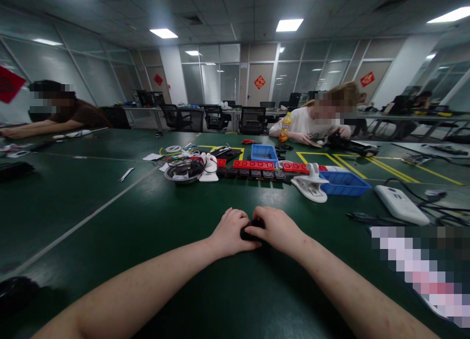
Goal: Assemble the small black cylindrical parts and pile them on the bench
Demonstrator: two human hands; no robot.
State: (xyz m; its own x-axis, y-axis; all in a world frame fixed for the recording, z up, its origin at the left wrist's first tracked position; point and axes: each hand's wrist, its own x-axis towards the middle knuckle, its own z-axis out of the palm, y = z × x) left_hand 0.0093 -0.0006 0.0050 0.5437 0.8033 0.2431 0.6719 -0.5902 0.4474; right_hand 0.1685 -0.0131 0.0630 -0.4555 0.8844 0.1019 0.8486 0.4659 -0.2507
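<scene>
In front of me, low over the green table, both hands meet around a small, rounded black object, by its shape a computer mouse (253,230). My left hand (230,233) wraps its left side, with the thumb along the near edge. From the right, my right hand (278,229) curls over it, thumb across the top and fingers at the far side. Fingers cover most of the mouse, so its buttons and underside are hidden. I cannot tell whether it rests on the table (176,300) or is slightly lifted.
Beyond my hands stand a metal bowl of cables (183,172), red-and-black power strips (257,169), a white clip stand (312,185) and blue bins (345,182). A white power bank (400,204) lies right. Another black rounded object (16,292) sits lower left. Two people work across the table.
</scene>
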